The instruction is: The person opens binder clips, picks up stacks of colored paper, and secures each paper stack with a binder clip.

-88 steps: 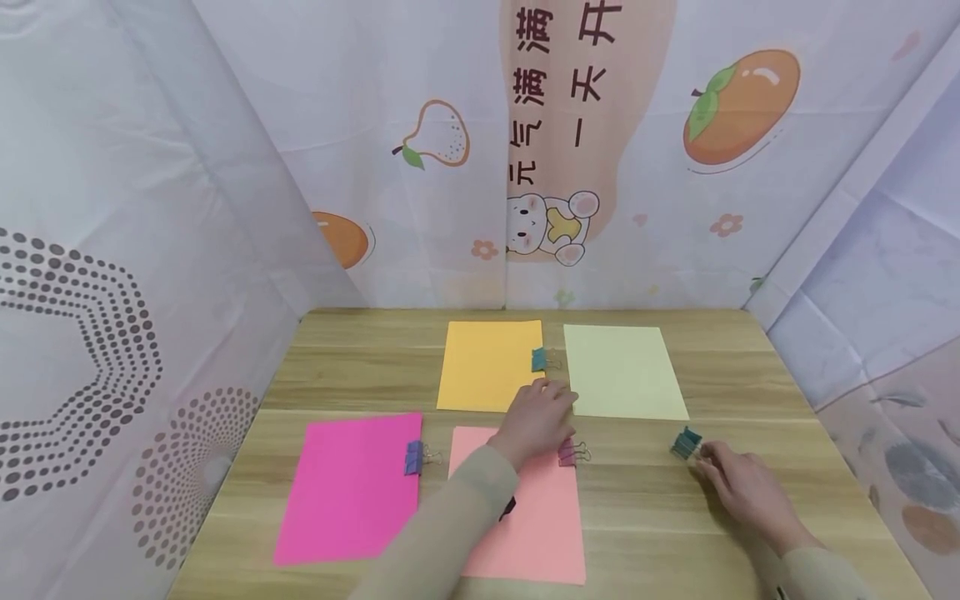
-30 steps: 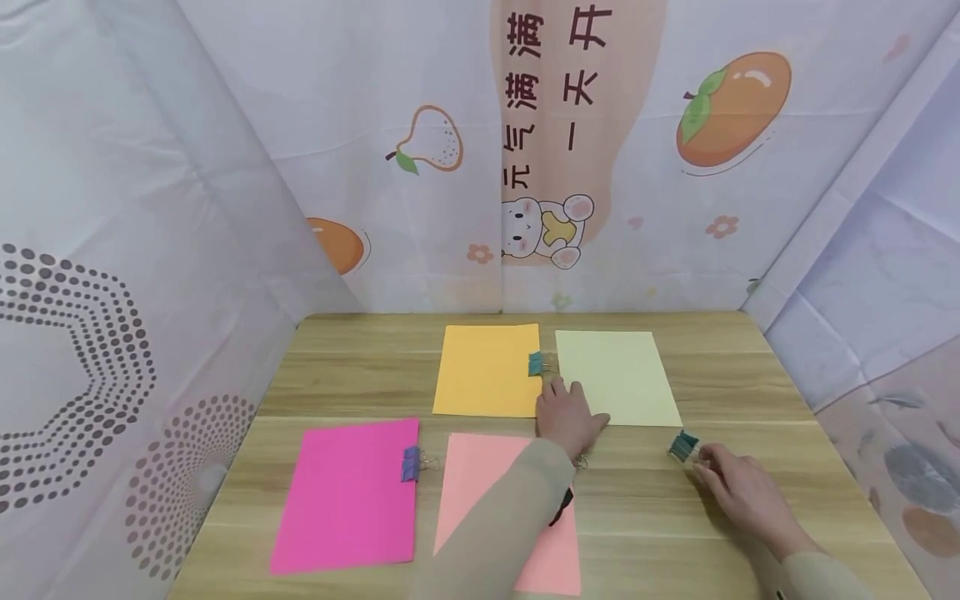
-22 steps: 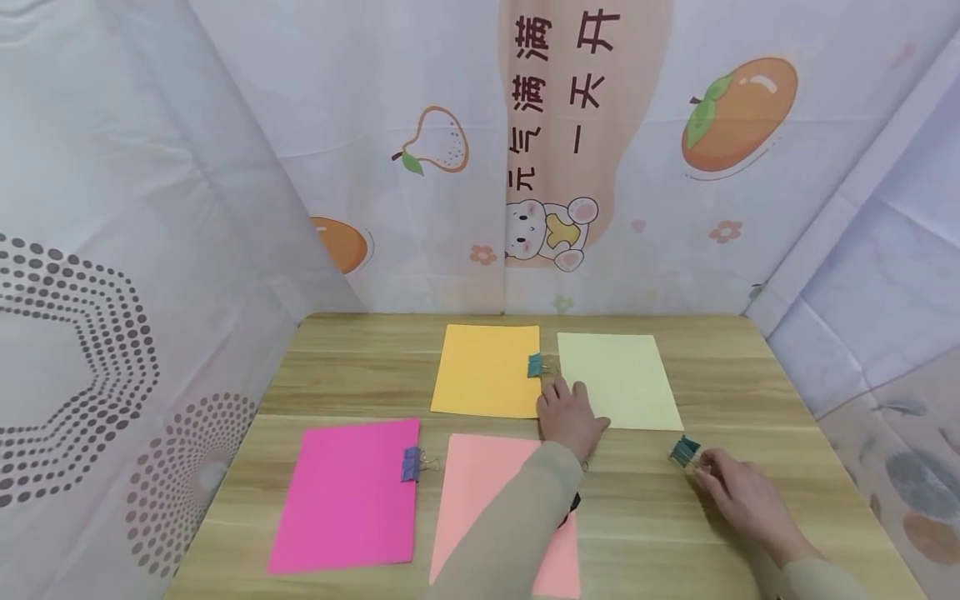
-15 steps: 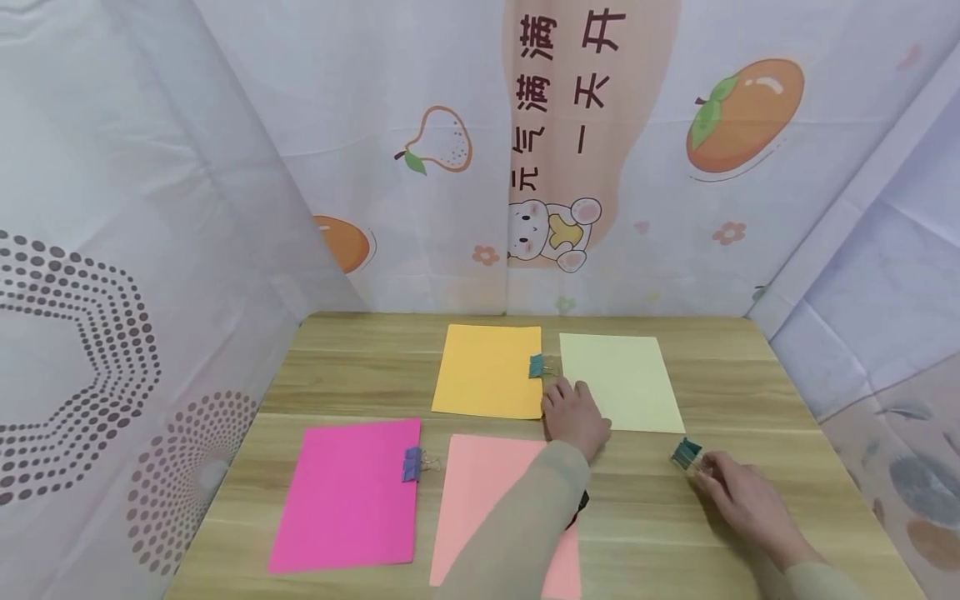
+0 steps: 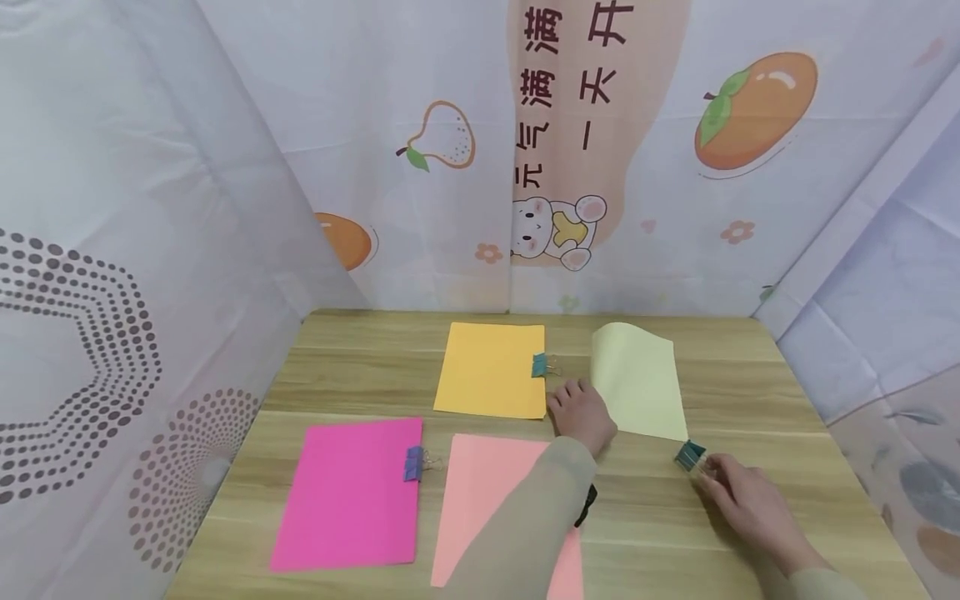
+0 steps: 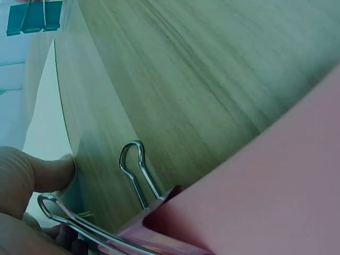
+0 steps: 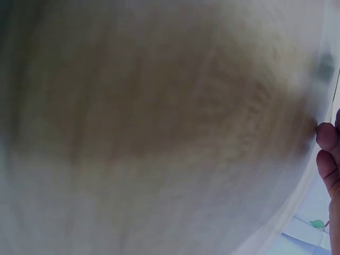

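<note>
My left hand is at the near left corner of a pale yellow sheet of paper, pinching its edge. That side of the sheet bulges up and curls to the right. In the left wrist view, my thumb lies on the edge of the pale paper, with the fingers curled below and partly hidden. My right hand holds a teal binder clip by its wire handles, just off the sheet's near right corner. In the right wrist view only some fingertips show, and the clip is unclear.
Orange paper with a teal binder clip lies behind left. Magenta paper with a purple binder clip lies front left. My left forearm crosses salmon paper, whose pink binder clip shows beneath. Curtains border the wooden table.
My left hand has moved from beside the salmon paper's clip to the pale yellow sheet. The sheet's left side has risen and curled rightward. My right hand stays put with the clip.
</note>
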`<state>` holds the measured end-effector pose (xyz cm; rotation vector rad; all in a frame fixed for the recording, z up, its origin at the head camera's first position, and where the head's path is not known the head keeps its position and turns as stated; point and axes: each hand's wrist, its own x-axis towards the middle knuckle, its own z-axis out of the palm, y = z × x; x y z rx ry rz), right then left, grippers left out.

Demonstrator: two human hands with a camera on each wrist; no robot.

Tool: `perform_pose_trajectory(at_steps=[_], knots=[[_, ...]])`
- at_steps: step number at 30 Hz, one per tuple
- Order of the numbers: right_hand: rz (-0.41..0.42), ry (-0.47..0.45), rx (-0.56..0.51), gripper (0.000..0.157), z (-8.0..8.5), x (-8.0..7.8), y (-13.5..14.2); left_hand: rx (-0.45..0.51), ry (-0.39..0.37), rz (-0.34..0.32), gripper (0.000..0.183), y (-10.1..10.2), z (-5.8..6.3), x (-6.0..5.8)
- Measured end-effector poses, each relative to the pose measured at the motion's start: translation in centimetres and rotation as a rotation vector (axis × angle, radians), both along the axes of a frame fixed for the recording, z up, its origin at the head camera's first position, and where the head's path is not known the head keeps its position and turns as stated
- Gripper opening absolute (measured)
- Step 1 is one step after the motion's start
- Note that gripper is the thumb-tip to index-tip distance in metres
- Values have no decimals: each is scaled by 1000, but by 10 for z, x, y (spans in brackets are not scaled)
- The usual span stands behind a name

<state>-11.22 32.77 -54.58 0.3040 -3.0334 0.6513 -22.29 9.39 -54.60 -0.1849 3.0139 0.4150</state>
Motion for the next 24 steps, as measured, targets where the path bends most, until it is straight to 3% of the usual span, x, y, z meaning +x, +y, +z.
perform_pose_trajectory(at_steps=[5, 15, 19, 24], knots=[[-8, -1, 2, 36, 1, 1, 0, 44, 17, 21, 30, -5, 0, -2], [-15, 9, -20, 38, 1, 6, 1, 99, 54, 19, 14, -17, -8, -3], [-12, 9, -25, 37, 2, 7, 1, 150, 19, 24, 14, -21, 3, -2], [-9, 18, -18, 36, 3, 9, 0, 321, 9, 39, 11, -31, 18, 0]])
